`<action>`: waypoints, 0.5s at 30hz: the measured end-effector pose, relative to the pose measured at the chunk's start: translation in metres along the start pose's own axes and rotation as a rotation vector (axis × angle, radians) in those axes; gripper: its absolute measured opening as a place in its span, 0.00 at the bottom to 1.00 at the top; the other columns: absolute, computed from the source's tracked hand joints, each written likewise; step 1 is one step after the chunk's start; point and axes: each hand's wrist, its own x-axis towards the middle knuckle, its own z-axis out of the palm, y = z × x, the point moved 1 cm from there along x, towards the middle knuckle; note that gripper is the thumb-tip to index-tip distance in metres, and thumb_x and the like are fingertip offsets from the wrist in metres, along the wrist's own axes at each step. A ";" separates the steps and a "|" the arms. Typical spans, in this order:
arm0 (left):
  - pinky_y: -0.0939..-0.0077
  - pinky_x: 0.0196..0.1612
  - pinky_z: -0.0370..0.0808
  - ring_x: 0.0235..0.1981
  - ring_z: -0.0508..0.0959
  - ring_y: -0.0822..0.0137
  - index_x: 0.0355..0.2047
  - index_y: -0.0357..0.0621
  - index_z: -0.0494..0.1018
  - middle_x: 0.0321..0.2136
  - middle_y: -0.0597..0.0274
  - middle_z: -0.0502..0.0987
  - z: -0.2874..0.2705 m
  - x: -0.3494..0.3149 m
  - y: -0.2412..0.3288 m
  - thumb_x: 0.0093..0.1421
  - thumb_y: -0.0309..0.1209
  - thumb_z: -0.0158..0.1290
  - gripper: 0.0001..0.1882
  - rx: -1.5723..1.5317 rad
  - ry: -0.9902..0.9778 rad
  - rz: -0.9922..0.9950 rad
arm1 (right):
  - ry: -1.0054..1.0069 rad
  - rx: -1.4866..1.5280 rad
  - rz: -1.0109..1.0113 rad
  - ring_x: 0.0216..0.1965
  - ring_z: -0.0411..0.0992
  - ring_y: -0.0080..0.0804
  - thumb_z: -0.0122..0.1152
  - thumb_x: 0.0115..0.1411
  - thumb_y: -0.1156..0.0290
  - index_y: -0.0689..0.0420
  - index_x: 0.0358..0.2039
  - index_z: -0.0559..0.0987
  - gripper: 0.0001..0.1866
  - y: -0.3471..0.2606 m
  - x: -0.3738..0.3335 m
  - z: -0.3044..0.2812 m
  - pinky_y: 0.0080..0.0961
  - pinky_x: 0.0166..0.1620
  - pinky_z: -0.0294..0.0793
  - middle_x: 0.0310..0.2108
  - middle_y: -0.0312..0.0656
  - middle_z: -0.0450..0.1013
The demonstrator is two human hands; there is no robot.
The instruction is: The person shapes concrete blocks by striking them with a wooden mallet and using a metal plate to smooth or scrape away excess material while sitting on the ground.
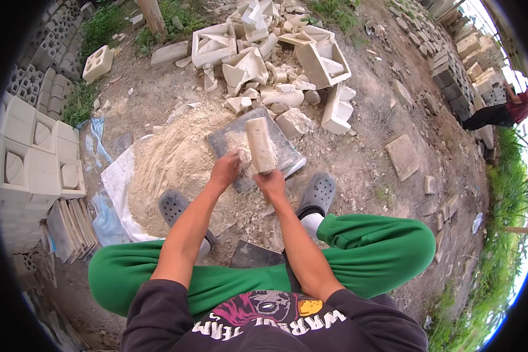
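In my right hand is a thick, pale, mallet-like block with a rounded end, coated in dust. My fingers close around its near end, and any handle is hidden. My left hand pinches a small pale stone chunk just left of the block. Both hands are over the near part of a dark flat slab, where pale crumbs and powder lie. A mound of pale powder spreads left of the slab, on a white sheet.
Broken pale cast blocks pile beyond the slab. My grey clogs flank the work spot. Stacked pale blocks and leaning thin boards stand left. A flat stone lies right; another person is far right.
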 end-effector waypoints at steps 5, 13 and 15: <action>0.61 0.46 0.79 0.44 0.81 0.49 0.32 0.42 0.80 0.52 0.52 0.76 -0.012 -0.002 0.017 0.54 0.25 0.61 0.04 -0.002 -0.048 -0.192 | 0.000 -0.145 0.197 0.26 0.79 0.34 0.69 0.47 0.61 0.62 0.31 0.84 0.17 0.001 0.006 -0.009 0.32 0.34 0.77 0.23 0.43 0.80; 0.61 0.46 0.79 0.45 0.80 0.51 0.33 0.43 0.81 0.46 0.54 0.77 -0.015 -0.004 0.019 0.56 0.24 0.58 0.04 0.014 0.069 -0.029 | 0.106 -0.008 -0.177 0.38 0.79 0.56 0.68 0.50 0.62 0.63 0.33 0.82 0.16 -0.058 0.016 -0.017 0.43 0.39 0.77 0.32 0.59 0.79; 0.61 0.45 0.80 0.45 0.80 0.52 0.33 0.44 0.81 0.47 0.53 0.78 -0.016 -0.006 0.017 0.57 0.24 0.57 0.05 0.029 0.062 -0.030 | 0.052 -0.152 -0.031 0.38 0.79 0.56 0.67 0.50 0.61 0.63 0.33 0.82 0.17 -0.045 0.006 0.000 0.44 0.41 0.78 0.32 0.59 0.79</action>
